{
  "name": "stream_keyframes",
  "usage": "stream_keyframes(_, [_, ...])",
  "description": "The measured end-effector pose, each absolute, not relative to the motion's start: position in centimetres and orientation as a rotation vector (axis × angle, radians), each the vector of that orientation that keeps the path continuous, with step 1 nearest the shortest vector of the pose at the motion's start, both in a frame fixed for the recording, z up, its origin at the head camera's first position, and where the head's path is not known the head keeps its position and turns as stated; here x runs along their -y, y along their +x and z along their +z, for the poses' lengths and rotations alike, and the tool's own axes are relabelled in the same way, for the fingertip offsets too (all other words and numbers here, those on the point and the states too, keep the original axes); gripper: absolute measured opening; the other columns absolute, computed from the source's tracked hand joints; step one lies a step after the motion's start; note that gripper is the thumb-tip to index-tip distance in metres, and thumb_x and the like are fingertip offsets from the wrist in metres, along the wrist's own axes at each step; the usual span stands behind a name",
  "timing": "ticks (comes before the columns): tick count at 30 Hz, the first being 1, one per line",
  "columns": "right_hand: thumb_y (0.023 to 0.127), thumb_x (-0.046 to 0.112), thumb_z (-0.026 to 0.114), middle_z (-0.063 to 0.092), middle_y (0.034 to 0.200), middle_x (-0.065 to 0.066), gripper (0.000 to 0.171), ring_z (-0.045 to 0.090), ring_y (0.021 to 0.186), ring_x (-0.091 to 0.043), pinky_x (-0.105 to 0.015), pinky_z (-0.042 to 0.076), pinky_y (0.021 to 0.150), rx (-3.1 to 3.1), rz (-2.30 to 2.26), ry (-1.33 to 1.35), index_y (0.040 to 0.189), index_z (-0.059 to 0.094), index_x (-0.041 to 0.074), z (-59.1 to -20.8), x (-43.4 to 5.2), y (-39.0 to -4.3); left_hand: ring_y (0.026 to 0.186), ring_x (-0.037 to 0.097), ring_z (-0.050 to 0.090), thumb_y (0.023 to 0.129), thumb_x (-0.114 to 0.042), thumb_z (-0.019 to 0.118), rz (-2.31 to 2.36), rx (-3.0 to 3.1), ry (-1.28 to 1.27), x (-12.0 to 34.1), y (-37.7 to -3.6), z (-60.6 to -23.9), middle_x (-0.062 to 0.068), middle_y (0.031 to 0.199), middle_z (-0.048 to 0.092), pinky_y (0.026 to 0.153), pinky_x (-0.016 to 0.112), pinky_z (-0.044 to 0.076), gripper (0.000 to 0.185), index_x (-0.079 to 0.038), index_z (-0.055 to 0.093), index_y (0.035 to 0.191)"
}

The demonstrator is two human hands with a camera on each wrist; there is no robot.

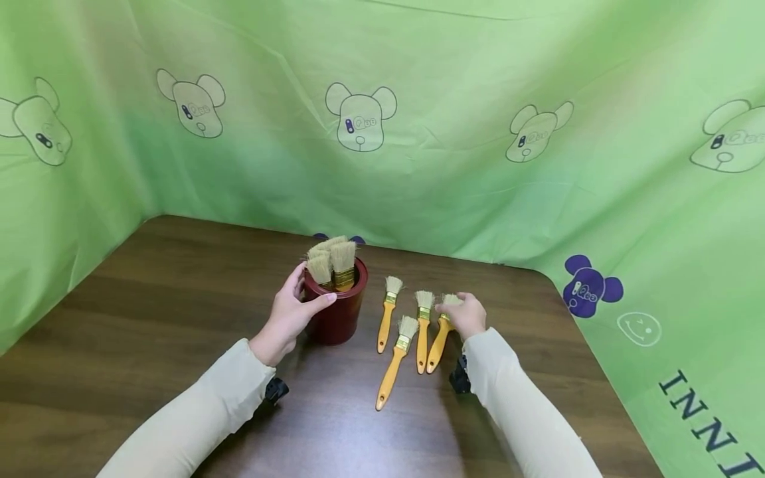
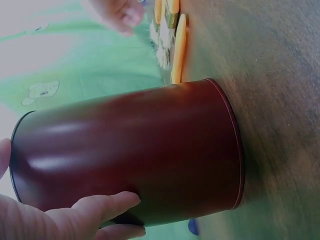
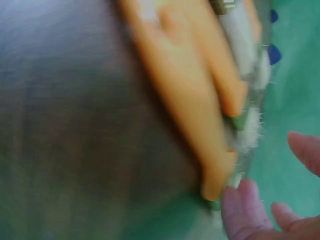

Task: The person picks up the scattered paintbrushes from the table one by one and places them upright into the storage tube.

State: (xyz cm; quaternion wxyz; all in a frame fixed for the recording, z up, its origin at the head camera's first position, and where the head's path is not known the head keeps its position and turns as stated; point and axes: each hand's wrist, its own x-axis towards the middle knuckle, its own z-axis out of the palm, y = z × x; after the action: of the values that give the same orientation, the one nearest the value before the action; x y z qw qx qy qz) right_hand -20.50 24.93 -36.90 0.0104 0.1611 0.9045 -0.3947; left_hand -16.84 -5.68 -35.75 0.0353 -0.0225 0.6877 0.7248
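Closest to the camera, cream sleeves are stretching over the dark wood-grain table. The right hand is touching the bristle end of the rightmost brush; can't tell if it's actually gripping, the wrist view is too blurry. Three more orange-handled brushes are lying alongside. The left hand is wrapping around the glossy maroon pot holding bristly brushes. Behind, the green bear-print cloth is reading "INNT".

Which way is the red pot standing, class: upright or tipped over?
Upright. The red pot stands with its base on the table, brushes sticking up from its open top; the left hand holds its side.
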Motion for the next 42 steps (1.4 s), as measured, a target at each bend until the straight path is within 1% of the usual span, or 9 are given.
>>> stream_keyframes(7, [0.080,0.015,0.071,0.040,0.135,-0.038,0.077,0.042,0.122,-0.048,-0.050,0.038,0.100,-2.846,-1.030,0.483,0.138,0.031,-0.017,-38.1,-25.2,-20.1,0.143,0.028,0.019,0.085,-0.008,0.071,2.219,-2.113,-0.089,5.7,-16.8,-35.6,0.012,0.156,0.023,0.111,0.046,0.025,0.084,-0.011,0.021,0.153])
stream_keyframes(11, [0.081,0.016,0.071,0.053,0.109,-0.034,0.061,0.060,0.088,-0.037,-0.042,0.053,0.077,-2.792,-1.019,0.493,0.123,0.042,-0.018,-38.5,-25.9,-20.0,0.143,0.027,0.019,0.085,-0.008,0.070,2.232,-2.097,-0.080,5.6,-16.9,-35.5,0.012,0.156,0.023,0.111,0.046,0.025,0.084,-0.010,0.021,0.153])
stream_keyframes(14, [0.083,0.014,0.071,0.054,0.090,-0.021,0.054,0.057,0.061,-0.020,-0.032,0.054,0.056,-2.704,-1.104,0.520,0.119,0.045,-0.016,-38.8,-26.5,-19.9,0.143,0.027,0.018,0.086,-0.006,0.069,2.250,-2.081,-0.073,5.6,-16.9,-35.3,0.012,0.156,0.022,0.111,0.046,0.025,0.083,-0.010,0.020,0.152])
stream_keyframes(16, [0.083,0.011,0.070,0.055,0.086,-0.018,0.060,0.055,0.056,-0.016,-0.030,0.054,0.054,-2.657,-1.133,0.503,0.128,0.042,-0.016,-38.9,-27.0,-20.0,0.143,0.027,0.018,0.086,-0.004,0.069,2.258,-2.074,-0.071,5.6,-16.9,-35.2,0.012,0.156,0.022,0.111,0.046,0.025,0.083,-0.009,0.020,0.152])
stream_keyframes(21, [0.083,0.004,0.070,0.060,0.091,-0.018,0.069,0.058,0.064,-0.016,-0.034,0.054,0.062,-2.569,-1.106,0.425,0.139,0.033,-0.013,-38.6,-28.5,-20.0,0.143,0.027,0.018,0.086,-0.004,0.068,2.260,-2.067,-0.073,5.6,-16.8,-35.2,0.013,0.156,0.022,0.111,0.046,0.025,0.083,-0.009,0.020,0.152])
stream_keyframes(28, [0.078,0.001,0.072,0.058,0.115,-0.029,0.061,0.058,0.089,-0.028,-0.040,0.049,0.075,-2.653,-0.795,0.029,0.132,0.047,-0.011,-38.0,-31.8,-19.7,0.143,0.029,0.018,0.086,-0.004,0.068,2.263,-2.063,-0.077,5.5,-16.7,-35.1,0.015,0.156,0.022,0.111,0.047,0.024,0.082,-0.008,0.020,0.152])
stream_keyframes(31, [0.075,-0.003,0.072,0.063,0.100,-0.027,0.055,0.055,0.081,-0.026,-0.037,0.047,0.072,-2.701,-0.639,-0.233,0.125,0.053,-0.012,-37.7,-33.3,-19.5,0.143,0.029,0.018,0.086,-0.003,0.068,2.260,-2.064,-0.083,5.5,-16.7,-35.0,0.014,0.156,0.022,0.111,0.047,0.025,0.082,-0.008,0.020,0.152])
stream_keyframes(35, [0.071,-0.008,0.073,0.057,0.073,-0.006,0.052,0.046,0.066,-0.017,-0.031,0.042,0.062,-2.641,-0.637,-0.374,0.120,0.057,-0.011,-37.5,-34.7,-19.3,0.143,0.029,0.019,0.086,-0.003,0.068,2.259,-2.068,-0.090,5.5,-16.6,-34.9,0.015,0.156,0.023,0.110,0.047,0.026,0.082,-0.009,0.021,0.152])
stream_keyframes(42, [0.064,0.016,0.082,0.051,0.089,-0.011,0.062,0.046,0.081,-0.022,-0.037,0.042,0.071,-2.751,-0.584,-0.466,0.116,0.059,-0.006,-38.0,-34.5,-18.9,0.143,0.031,0.019,0.086,-0.005,0.068,2.261,-2.068,-0.081,5.5,-16.6,-34.8,0.017,0.155,0.023,0.110,0.049,0.025,0.082,-0.007,0.020,0.152])
